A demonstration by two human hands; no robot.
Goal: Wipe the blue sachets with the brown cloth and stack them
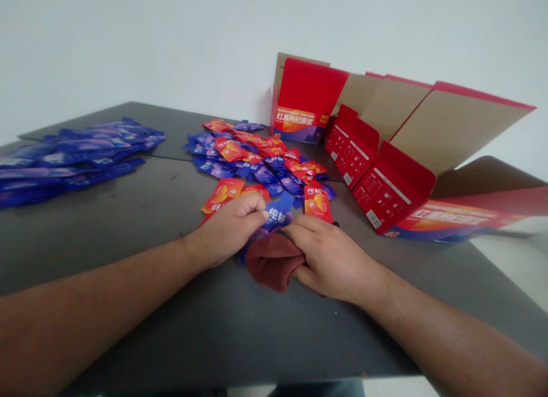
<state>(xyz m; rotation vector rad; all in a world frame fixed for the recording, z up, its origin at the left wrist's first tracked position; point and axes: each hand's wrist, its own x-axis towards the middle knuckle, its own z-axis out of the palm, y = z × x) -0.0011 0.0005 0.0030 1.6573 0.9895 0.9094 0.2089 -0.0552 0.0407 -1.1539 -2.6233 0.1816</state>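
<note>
Bare forearms [115, 297] are stretched over the dark desk [171, 340], and right between them a blue sachet [279, 206] is being pinched near its edge by the left hand [233, 223], thumb against bent fingers. A brown cloth [269, 260], bunched and folded open towards the camera, is gripped in the right hand [334, 254], and it's up against the sachet's near part. Contact is best made with a flat, padded fold here, since slick film could be creased by a bare knuckle. Light, even pressure is called for, with the far edge pinned firmly so that no skidding is allowed; a full pouch could be strained by squeezing. Close beside the right hand, a red sachet [317, 202] could easily be nudged by a wide stroke, so short ones are favoured. Beyond, a mixed heap [257, 152] is spread, with open cartons [389, 189] lined up to the right and a blue pile [77, 152] off left.
</note>
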